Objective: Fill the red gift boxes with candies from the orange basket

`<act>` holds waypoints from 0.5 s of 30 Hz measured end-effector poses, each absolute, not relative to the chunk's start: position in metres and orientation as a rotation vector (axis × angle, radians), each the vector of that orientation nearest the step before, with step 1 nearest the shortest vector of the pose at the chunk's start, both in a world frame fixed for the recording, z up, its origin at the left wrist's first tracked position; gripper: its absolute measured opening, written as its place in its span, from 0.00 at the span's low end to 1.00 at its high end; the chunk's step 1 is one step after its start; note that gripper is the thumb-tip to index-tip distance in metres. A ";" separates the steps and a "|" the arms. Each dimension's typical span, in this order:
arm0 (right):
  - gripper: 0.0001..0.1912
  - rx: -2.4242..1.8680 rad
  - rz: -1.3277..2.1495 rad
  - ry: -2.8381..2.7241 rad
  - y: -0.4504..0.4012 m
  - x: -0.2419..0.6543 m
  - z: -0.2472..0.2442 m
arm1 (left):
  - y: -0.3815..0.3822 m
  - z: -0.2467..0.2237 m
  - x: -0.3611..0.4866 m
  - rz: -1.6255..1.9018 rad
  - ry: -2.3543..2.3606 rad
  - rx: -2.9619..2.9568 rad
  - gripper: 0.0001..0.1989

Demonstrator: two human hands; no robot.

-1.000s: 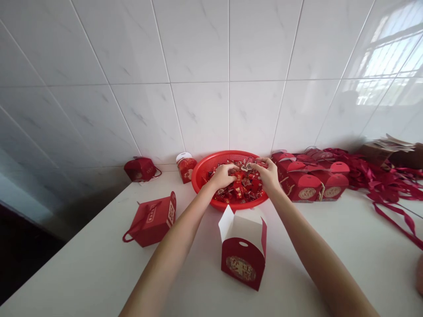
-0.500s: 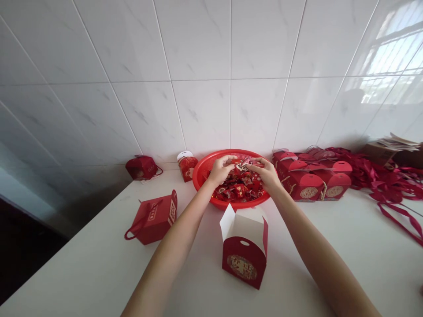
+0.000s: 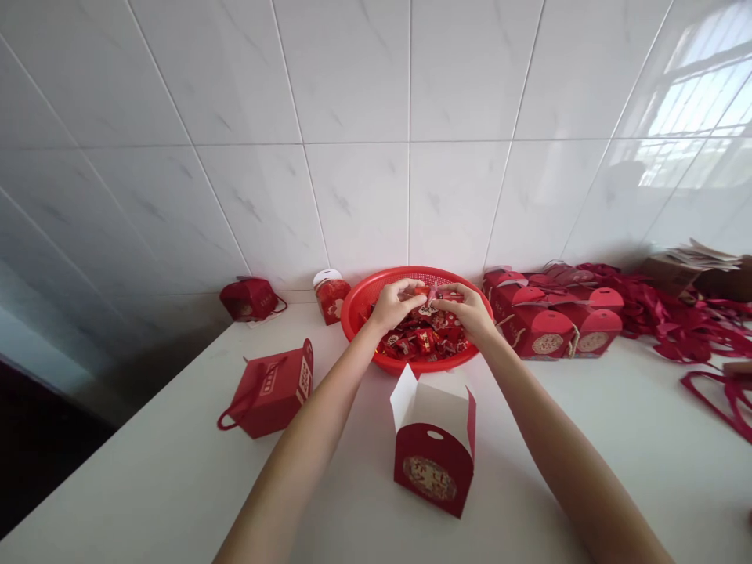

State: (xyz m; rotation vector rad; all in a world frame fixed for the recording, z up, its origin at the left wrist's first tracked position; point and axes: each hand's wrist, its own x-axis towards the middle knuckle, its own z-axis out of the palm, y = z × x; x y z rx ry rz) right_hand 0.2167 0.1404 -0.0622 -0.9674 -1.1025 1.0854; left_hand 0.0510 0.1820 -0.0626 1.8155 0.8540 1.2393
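Note:
Both my hands are over a red plastic basket [image 3: 358,345] filled with wrapped candies [image 3: 420,342]. My left hand [image 3: 395,304] has thumb and fingers closed on a small red-wrapped candy [image 3: 421,291]. My right hand [image 3: 470,309] pinches red wrapped candy beside it, the fingertips of the two hands close together. The exact number of pieces held is hidden by the fingers. In front of the basket, between my forearms, stands a dark red gift box [image 3: 433,470] with a gold round emblem, its top flaps open and its white inside showing.
Left of my arm lies a closed red box [image 3: 273,389] with a ribbon handle. Two smaller boxes, one dark red [image 3: 250,299] and one red with a white top [image 3: 332,298], stand by the tiled wall. Several closed boxes [image 3: 546,333] and heaped red ribbon [image 3: 652,313] are at right.
My hands have drawn slightly closer together and the candy in them has turned. At the far right edge, the loose ribbon has shifted and a blurred brownish shape has come in beside it.

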 end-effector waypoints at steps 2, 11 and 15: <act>0.21 -0.971 1.096 -1.092 0.140 0.216 -0.062 | 0.180 -0.061 0.051 1.232 0.796 1.831 0.13; 0.20 -0.865 1.106 -1.261 0.131 0.222 -0.046 | 0.152 -0.048 0.039 1.298 0.937 1.854 0.19; 0.17 -0.866 1.019 -1.539 0.104 0.232 -0.016 | 0.104 -0.032 0.015 1.137 1.005 2.064 0.12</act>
